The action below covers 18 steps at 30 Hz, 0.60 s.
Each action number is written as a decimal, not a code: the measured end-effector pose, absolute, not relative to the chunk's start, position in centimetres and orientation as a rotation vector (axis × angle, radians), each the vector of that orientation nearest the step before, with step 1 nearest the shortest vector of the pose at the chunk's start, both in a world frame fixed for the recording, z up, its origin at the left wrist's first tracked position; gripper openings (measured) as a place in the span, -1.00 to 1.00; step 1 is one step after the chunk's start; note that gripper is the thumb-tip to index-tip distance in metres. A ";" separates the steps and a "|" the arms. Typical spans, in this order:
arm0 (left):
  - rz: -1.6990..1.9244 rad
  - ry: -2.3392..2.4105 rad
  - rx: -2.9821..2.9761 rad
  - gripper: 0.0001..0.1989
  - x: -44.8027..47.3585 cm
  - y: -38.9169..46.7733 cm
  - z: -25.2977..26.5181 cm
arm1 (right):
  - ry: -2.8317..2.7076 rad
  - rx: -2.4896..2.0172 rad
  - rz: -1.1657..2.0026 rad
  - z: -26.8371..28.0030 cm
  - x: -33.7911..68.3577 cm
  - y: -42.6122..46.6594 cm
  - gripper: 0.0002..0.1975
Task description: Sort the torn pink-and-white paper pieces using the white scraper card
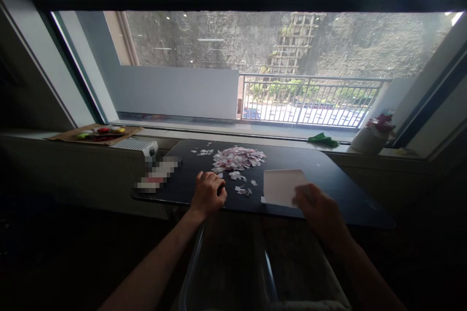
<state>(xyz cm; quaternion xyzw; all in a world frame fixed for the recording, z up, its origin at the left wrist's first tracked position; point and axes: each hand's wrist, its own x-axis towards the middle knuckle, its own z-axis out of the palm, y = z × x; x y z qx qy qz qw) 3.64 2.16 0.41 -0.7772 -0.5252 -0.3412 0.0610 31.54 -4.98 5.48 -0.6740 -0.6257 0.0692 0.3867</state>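
Observation:
A heap of small torn or cut paper pieces (239,158), white with some pink, lies on the dark table (328,175). Loose paper scraps (242,190) are scattered in front of it. At the table's front edge rests my left hand (208,192), its fingers curled, just left of those scraps; whatever it may hold is hidden. My right hand (315,204), slightly blurred, grips a flat white card (280,187) by its right side. The card is over the table, right of the heap, with one small scrap at its lower left corner.
A clear plastic bin (268,267) stands below the table's front edge, close to me. On the sill are a board with colourful items (100,131), a green cloth-like thing (323,140) and a pale pot (370,138). A blurred-out object (158,175) lies on the table's left.

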 end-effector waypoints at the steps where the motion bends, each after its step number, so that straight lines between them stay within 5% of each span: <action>1: -1.037 -1.584 -2.354 -0.86 3.5 2.2 0.4 | -1.558 -1.734 0.136 5.5 31.7 -5.1 -0.78; 9: -1.046 -1.415 -2.483 -0.74 5.6 0.8 2.0 | -1.535 -1.698 0.193 4.9 32.5 -4.5 -0.74; 18: -0.562 -1.187 -2.778 -0.79 9.4 0.3 2.8 | -1.496 -1.744 0.157 5.2 33.9 -5.5 -0.78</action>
